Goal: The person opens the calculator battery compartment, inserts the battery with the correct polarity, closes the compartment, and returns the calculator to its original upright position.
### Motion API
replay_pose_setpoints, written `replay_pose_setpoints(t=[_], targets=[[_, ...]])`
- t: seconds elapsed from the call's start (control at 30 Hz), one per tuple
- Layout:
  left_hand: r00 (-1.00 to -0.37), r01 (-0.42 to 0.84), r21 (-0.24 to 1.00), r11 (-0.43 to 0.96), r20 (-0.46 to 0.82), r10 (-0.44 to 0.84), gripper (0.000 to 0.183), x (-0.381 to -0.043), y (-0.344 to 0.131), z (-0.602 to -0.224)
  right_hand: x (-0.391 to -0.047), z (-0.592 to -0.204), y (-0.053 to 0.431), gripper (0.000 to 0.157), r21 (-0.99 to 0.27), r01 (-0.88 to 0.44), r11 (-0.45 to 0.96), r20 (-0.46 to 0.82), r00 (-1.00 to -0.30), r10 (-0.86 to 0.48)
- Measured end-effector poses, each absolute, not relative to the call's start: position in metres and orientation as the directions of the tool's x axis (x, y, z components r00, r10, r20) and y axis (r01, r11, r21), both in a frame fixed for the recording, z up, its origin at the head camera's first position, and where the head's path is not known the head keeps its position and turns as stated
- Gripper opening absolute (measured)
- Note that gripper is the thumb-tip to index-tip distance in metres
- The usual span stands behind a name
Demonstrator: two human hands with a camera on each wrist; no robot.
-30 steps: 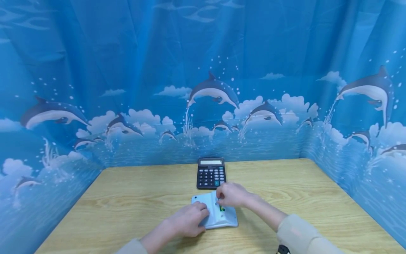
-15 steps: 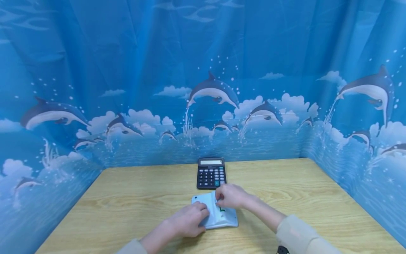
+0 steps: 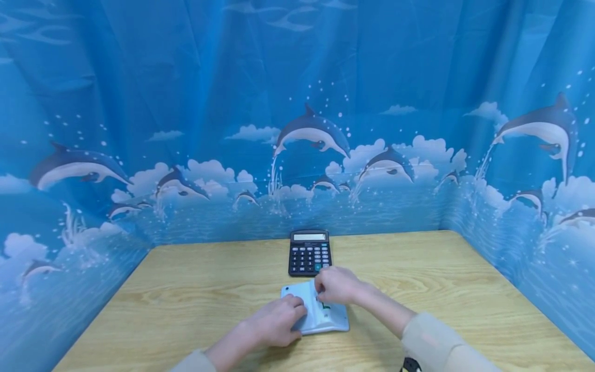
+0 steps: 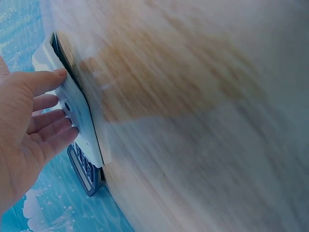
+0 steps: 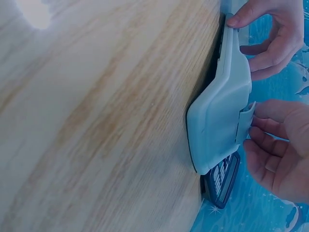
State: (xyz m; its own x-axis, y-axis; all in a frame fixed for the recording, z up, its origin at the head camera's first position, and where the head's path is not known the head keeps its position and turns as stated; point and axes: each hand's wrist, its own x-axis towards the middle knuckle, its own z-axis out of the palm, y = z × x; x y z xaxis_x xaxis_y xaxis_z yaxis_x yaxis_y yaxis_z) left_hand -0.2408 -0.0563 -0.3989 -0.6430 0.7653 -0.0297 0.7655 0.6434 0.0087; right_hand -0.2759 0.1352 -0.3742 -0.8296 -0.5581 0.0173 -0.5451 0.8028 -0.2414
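A white calculator [image 3: 299,290] lies face down on the table, its wedge-shaped back upward. My left hand [image 3: 277,320] holds its left side, thumb at the near edge and fingertips on the back; the left wrist view shows these fingers bent over the casing. With thumb and fingers, my right hand [image 3: 338,285] pinches a small white battery cover [image 5: 245,124] at the back, as the right wrist view shows. The cover stands slightly tilted at the compartment. A thin green strip [image 3: 326,307] shows beside it in the head view.
Behind the white calculator, a black calculator [image 3: 307,254] lies face up near the far edge of the wooden table [image 3: 209,279]. A blue curtain [image 3: 209,103] printed with dolphins hangs round the back and sides. The right wrist bears a dark watch [image 3: 411,365].
A second ago more of the green and yellow battery showed; the cover has since come over it, leaving a green outline. My right hand has shifted very slightly left; the left hand stays put.
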Motion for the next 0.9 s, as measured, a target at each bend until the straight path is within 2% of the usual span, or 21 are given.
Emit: replay_pose_setpoints(t=[0.3,0.6,0.9], targets=[[-0.637,0.77,0.006,0.638,-0.019,0.77,0.041,-0.2407,-0.0564,-0.3993,-0.28,-0.3748,0.1328,0.003,-0.202,-0.544,0.814,0.013,-0.833,-0.554],[-0.649,0.761,0.007,0.649,-0.027,0.761,0.042,-0.2402,-0.0554,-0.398,-0.2854,-0.3742,0.1352,0.004,-0.242,-0.545,0.803,0.006,-0.828,-0.56],[-0.646,0.762,0.018,0.647,-0.026,0.762,0.041,-0.2408,-0.0559,-0.4006,-0.2837,-0.3757,0.1354,0.004,-0.212,-0.557,0.803,0.015,-0.824,-0.567]])
